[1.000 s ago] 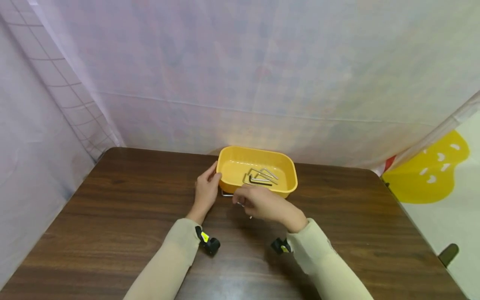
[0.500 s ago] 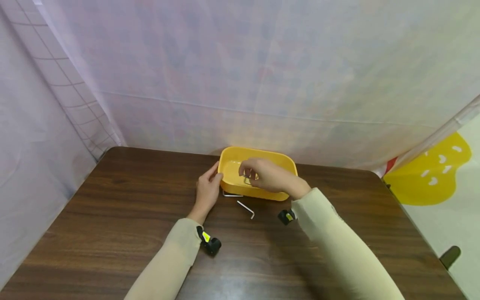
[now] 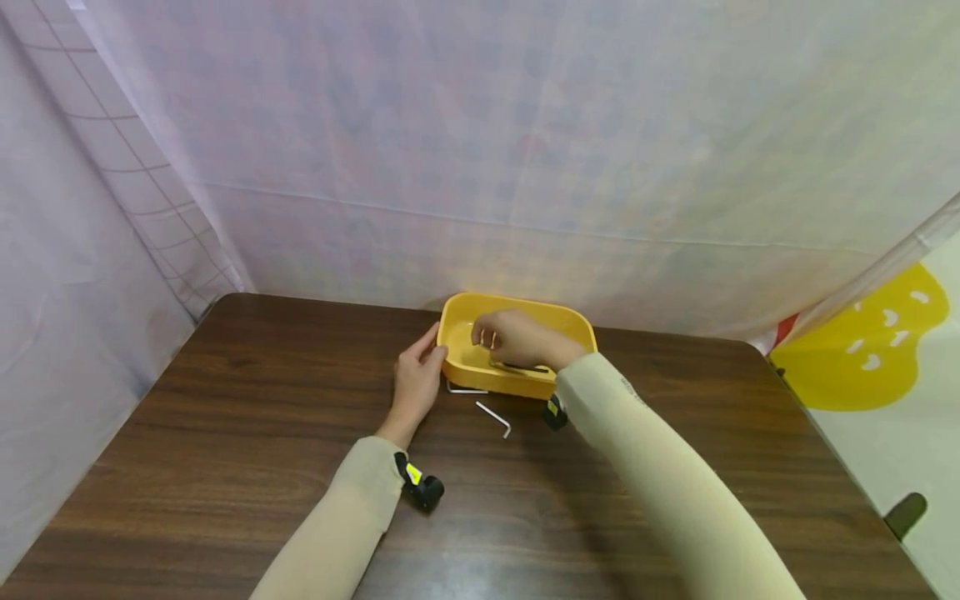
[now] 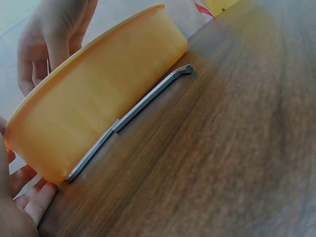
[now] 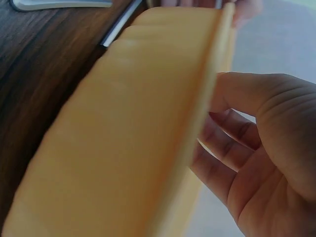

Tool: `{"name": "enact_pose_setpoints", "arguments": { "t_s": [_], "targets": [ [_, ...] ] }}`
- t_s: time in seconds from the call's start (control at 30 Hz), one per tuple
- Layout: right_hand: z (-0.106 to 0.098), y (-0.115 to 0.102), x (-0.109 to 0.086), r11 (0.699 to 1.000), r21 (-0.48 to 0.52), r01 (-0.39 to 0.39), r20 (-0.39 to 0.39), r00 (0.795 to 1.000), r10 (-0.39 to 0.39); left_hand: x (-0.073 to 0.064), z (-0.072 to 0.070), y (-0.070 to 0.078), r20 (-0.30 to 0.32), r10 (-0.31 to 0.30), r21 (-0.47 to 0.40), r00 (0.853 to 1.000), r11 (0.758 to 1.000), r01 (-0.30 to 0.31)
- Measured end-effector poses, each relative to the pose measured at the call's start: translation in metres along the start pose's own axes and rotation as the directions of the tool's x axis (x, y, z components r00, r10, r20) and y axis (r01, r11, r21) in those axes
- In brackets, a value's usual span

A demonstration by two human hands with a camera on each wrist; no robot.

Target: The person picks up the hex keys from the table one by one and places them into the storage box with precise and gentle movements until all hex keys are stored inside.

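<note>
My left hand [image 3: 415, 383] holds the left end of a yellow plastic tray [image 3: 517, 384], thumb at the rim and fingers against the outer side. My right hand [image 3: 517, 337] reaches down inside the tray with curled fingers. Its fingertips are hidden behind the tray's wall in the right wrist view, and I cannot tell whether they pinch anything. Beside the hand, a black hex key [image 3: 531, 369] shows in the tray. On the table in front lie a silver hex key [image 3: 492, 418] and another silver hex key [image 3: 467, 390] along the tray's base.
The tray stands near the back edge of a dark wood table [image 3: 300, 367]. Right behind it hangs a pale curtain [image 3: 525, 167]. A yellow shape with white marks [image 3: 870, 350] is beyond the table's right side.
My right hand has gone from above the silver hex key in front into the tray, uncovering that key on the table. The left hand has stayed at the tray's left end.
</note>
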State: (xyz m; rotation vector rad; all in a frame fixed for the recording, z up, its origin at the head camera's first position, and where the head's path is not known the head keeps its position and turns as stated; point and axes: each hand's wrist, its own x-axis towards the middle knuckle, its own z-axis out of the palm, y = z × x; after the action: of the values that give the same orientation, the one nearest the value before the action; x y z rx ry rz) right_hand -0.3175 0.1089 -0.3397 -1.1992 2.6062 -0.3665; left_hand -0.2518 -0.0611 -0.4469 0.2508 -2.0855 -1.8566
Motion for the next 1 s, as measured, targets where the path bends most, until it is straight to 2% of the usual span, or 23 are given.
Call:
{"name": "enact_pose_setpoints", "arguments": {
  "t_s": [0.17, 0.47, 0.73, 1.0],
  "targets": [
    [0.009, 0.006, 0.012, 0.999, 0.009, -0.037, 0.037, 0.999, 0.037, 0.0, 0.001, 0.0, -0.005, 0.008, 0.015, 1.0, 1.0, -0.007],
    [0.027, 0.014, 0.03, 0.997, -0.012, -0.072, 0.03, 0.997, 0.072, 0.0, 0.001, 0.0, 0.003, 0.013, 0.024, 1.0, 1.0, -0.013],
    [0.032, 0.009, 0.035, 0.995, 0.007, -0.1, 0.061, 0.993, 0.1, 0.0, 0.0, 0.0, -0.001, 0.012, 0.023, 1.0, 1.0, -0.012],
    [0.033, 0.004, 0.038, 0.991, -0.048, -0.125, 0.089, 0.988, 0.129, 0.001, -0.001, -0.001, -0.009, 0.022, 0.022, 1.0, 1.0, -0.022]
  ]
}}
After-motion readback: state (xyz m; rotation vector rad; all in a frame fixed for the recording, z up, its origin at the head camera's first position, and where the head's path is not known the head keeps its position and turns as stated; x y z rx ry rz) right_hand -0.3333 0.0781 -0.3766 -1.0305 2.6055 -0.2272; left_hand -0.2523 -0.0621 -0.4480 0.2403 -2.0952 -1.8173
